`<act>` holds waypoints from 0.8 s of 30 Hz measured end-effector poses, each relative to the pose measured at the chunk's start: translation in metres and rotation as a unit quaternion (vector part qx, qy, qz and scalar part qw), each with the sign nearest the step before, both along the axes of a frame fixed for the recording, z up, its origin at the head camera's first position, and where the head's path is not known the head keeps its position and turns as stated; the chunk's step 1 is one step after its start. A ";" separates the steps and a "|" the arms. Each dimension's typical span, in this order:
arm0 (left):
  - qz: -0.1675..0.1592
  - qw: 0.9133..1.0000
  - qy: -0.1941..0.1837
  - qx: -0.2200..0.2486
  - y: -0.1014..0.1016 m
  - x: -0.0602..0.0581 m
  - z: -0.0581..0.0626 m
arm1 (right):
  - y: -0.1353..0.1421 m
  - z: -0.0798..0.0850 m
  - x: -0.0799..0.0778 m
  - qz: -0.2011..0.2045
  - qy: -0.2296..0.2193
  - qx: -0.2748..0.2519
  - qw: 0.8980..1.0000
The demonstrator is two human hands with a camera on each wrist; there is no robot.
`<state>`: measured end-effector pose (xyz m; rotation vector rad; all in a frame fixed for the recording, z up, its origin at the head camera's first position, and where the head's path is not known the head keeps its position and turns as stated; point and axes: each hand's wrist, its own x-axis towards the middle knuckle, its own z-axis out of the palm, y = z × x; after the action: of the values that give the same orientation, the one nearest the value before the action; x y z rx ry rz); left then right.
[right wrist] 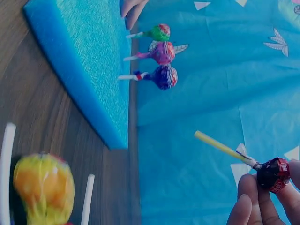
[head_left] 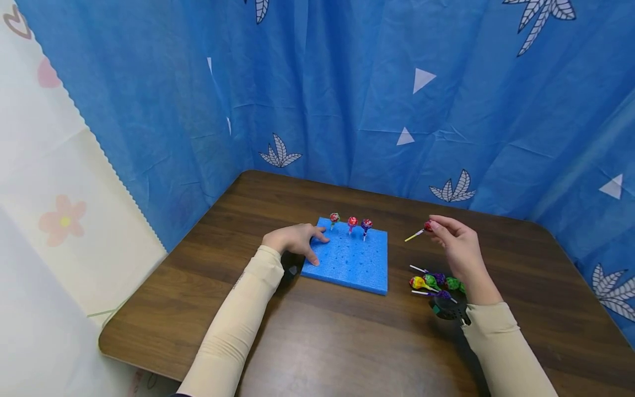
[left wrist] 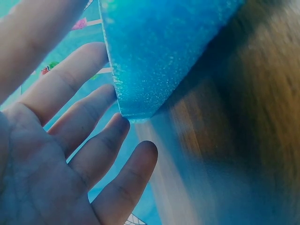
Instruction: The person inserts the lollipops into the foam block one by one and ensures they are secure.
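My right hand [head_left: 458, 240] pinches a lollipop [right wrist: 273, 174] by its dark red wrapped head, above the table and right of the board. Its yellow stick points left and slightly down in the head view. On the left, my left hand [head_left: 296, 240] rests at the edge of a blue foam board [head_left: 349, 264] with fingers spread, fingertips at its side in the left wrist view. Small holes dot the board's top. Along its back stand a green lollipop [head_left: 334, 218], a pink-red lollipop [head_left: 353, 221] and a purple lollipop [head_left: 366, 224], upright on their sticks.
Below my right hand several loose lollipops lie on the brown wooden table [head_left: 317, 325], among them a yellow lollipop [head_left: 419, 283] and a green lollipop [head_left: 430, 282]. The right forearm partly covers this group. A blue patterned curtain [head_left: 377, 110] hangs behind the table.
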<state>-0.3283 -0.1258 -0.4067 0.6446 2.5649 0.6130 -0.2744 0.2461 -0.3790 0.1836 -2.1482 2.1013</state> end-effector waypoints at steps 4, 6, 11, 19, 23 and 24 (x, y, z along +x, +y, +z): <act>0.001 1.000 -0.001 0.002 0.000 0.000 0.000 | -0.010 0.000 -0.002 -0.007 0.003 0.019 1.000; 0.001 1.000 -0.001 0.003 0.000 0.001 0.000 | -0.014 0.000 -0.003 -0.008 0.002 0.010 1.000; 0.000 1.000 0.000 0.000 0.000 0.001 0.000 | -0.022 -0.001 -0.004 -0.018 0.006 0.014 1.000; 0.003 1.000 0.001 0.001 -0.001 0.002 -0.001 | -0.035 -0.006 -0.009 -0.035 0.013 0.081 0.996; 0.003 1.000 0.000 0.003 -0.001 0.003 -0.001 | -0.043 -0.008 -0.012 -0.041 0.013 0.091 0.995; 0.002 1.000 0.000 0.004 -0.001 0.003 -0.001 | -0.045 -0.008 -0.013 -0.042 0.011 0.092 0.995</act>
<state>-0.3257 -0.1264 -0.4082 0.6419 2.5651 0.6239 -0.2874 0.2007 -0.3872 0.1311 -2.2931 1.8478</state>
